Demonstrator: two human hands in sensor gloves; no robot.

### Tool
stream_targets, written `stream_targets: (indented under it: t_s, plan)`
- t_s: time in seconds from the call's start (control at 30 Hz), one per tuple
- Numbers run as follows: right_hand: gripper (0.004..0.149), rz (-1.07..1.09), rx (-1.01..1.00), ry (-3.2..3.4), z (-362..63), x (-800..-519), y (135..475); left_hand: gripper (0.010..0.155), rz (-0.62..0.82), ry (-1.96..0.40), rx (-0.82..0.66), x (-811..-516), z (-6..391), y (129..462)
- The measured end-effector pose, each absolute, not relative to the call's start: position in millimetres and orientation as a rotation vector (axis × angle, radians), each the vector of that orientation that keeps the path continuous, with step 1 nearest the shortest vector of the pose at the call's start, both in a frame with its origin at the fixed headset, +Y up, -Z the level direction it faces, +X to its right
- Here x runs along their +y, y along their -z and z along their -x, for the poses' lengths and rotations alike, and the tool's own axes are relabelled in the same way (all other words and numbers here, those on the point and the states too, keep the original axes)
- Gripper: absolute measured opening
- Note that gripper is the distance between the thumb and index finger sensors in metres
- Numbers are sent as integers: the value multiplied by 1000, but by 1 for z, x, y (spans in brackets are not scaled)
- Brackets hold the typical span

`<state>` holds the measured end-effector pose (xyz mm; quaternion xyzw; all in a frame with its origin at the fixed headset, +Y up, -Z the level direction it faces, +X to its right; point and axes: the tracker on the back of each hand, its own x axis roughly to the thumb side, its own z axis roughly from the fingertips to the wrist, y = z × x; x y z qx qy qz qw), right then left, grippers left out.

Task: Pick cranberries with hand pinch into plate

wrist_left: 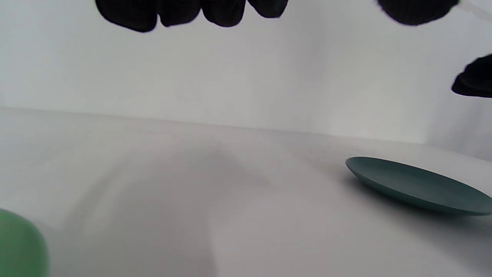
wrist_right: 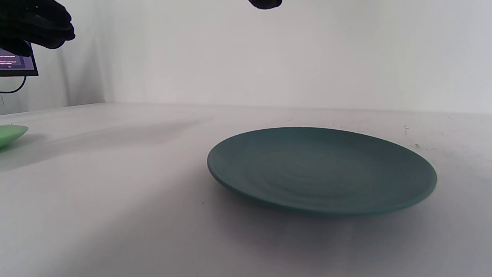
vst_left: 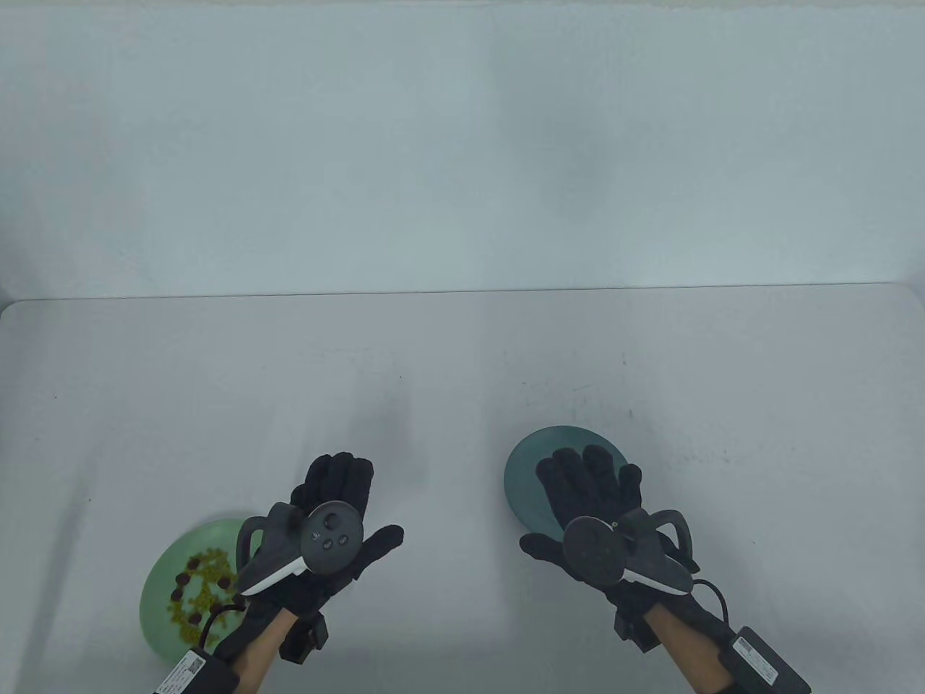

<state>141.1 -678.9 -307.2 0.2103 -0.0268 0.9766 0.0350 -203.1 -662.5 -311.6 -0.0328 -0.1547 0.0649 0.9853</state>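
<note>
At far left, the light green plate [vst_left: 162,578] holds the cranberries [vst_left: 182,577], dark among yellow bits, just beside my left hand [vst_left: 329,535]; I cannot count them. That grip is spread, holding nothing. My right hand [vst_left: 596,520] hovers flat, fingers spread, over one bare teal plate [wrist_right: 322,171] on the worktop [vst_left: 448,376]. No writing is readable.

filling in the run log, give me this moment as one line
left hand: open, over table, holds nothing | right hand: open, above dark plate, which is bare | cranberries: in green plate with yellow bits | stage: no pick yet
</note>
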Motion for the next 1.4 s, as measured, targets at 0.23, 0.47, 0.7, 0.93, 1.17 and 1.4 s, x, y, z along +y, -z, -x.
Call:
stream_targets:
  t_s: [0.23, 0.47, 0.7, 0.93, 1.17, 1.4]
  plan:
    - [93, -650, -80, -2993, -142, -679, 307, 78, 60, -52, -68, -645, 264, 321]
    - [93, -658, -67, -2990, -142, -680, 306, 71, 147, -34, 176, -656, 326, 324]
    - [92, -659, -51, -2988, -142, -680, 306, 67, 232, -49, 357, -680, 369, 318]
    - [92, -662, -38, -2988, -142, -681, 305, 64, 348, -56, 482, -702, 392, 312]
    - [92, -662, -32, -2990, -142, -681, 305, 59, 440, -42, 563, -718, 404, 311]
    - [91, -657, -26, -2990, -142, -681, 305, 54, 493, -62, 611, -731, 411, 308]
